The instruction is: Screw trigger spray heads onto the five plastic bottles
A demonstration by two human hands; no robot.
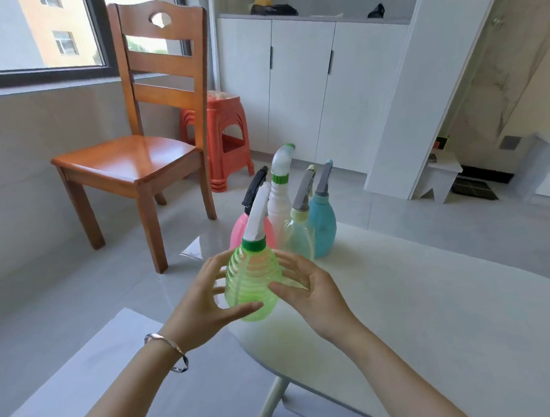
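Head view: both hands cup one green bottle (252, 283) at the near-left edge of the white table (434, 311), with four more bottles behind it.

The left hand (205, 296), with one silver bracelet (176, 353) on its wrist, and the right hand (307, 290) flank the ribbed bottle. Their fingers are spread apart and nearly straight, with both thumbs touching its front and the other fingers behind it. Whether it stands on the table or is held just above it, I cannot tell. It carries one white spray head (258, 212) on a green collar. The four bottles behind stand close together: one pink bottle (238, 231) with a black head, one tall white bottle (278, 205), one pale green bottle (298, 236) and one blue bottle (324, 224), these last two with grey heads. That makes five bottles and five heads fitted. On the floor stand one wooden chair (141, 145) and a stack of red stools (227, 140).
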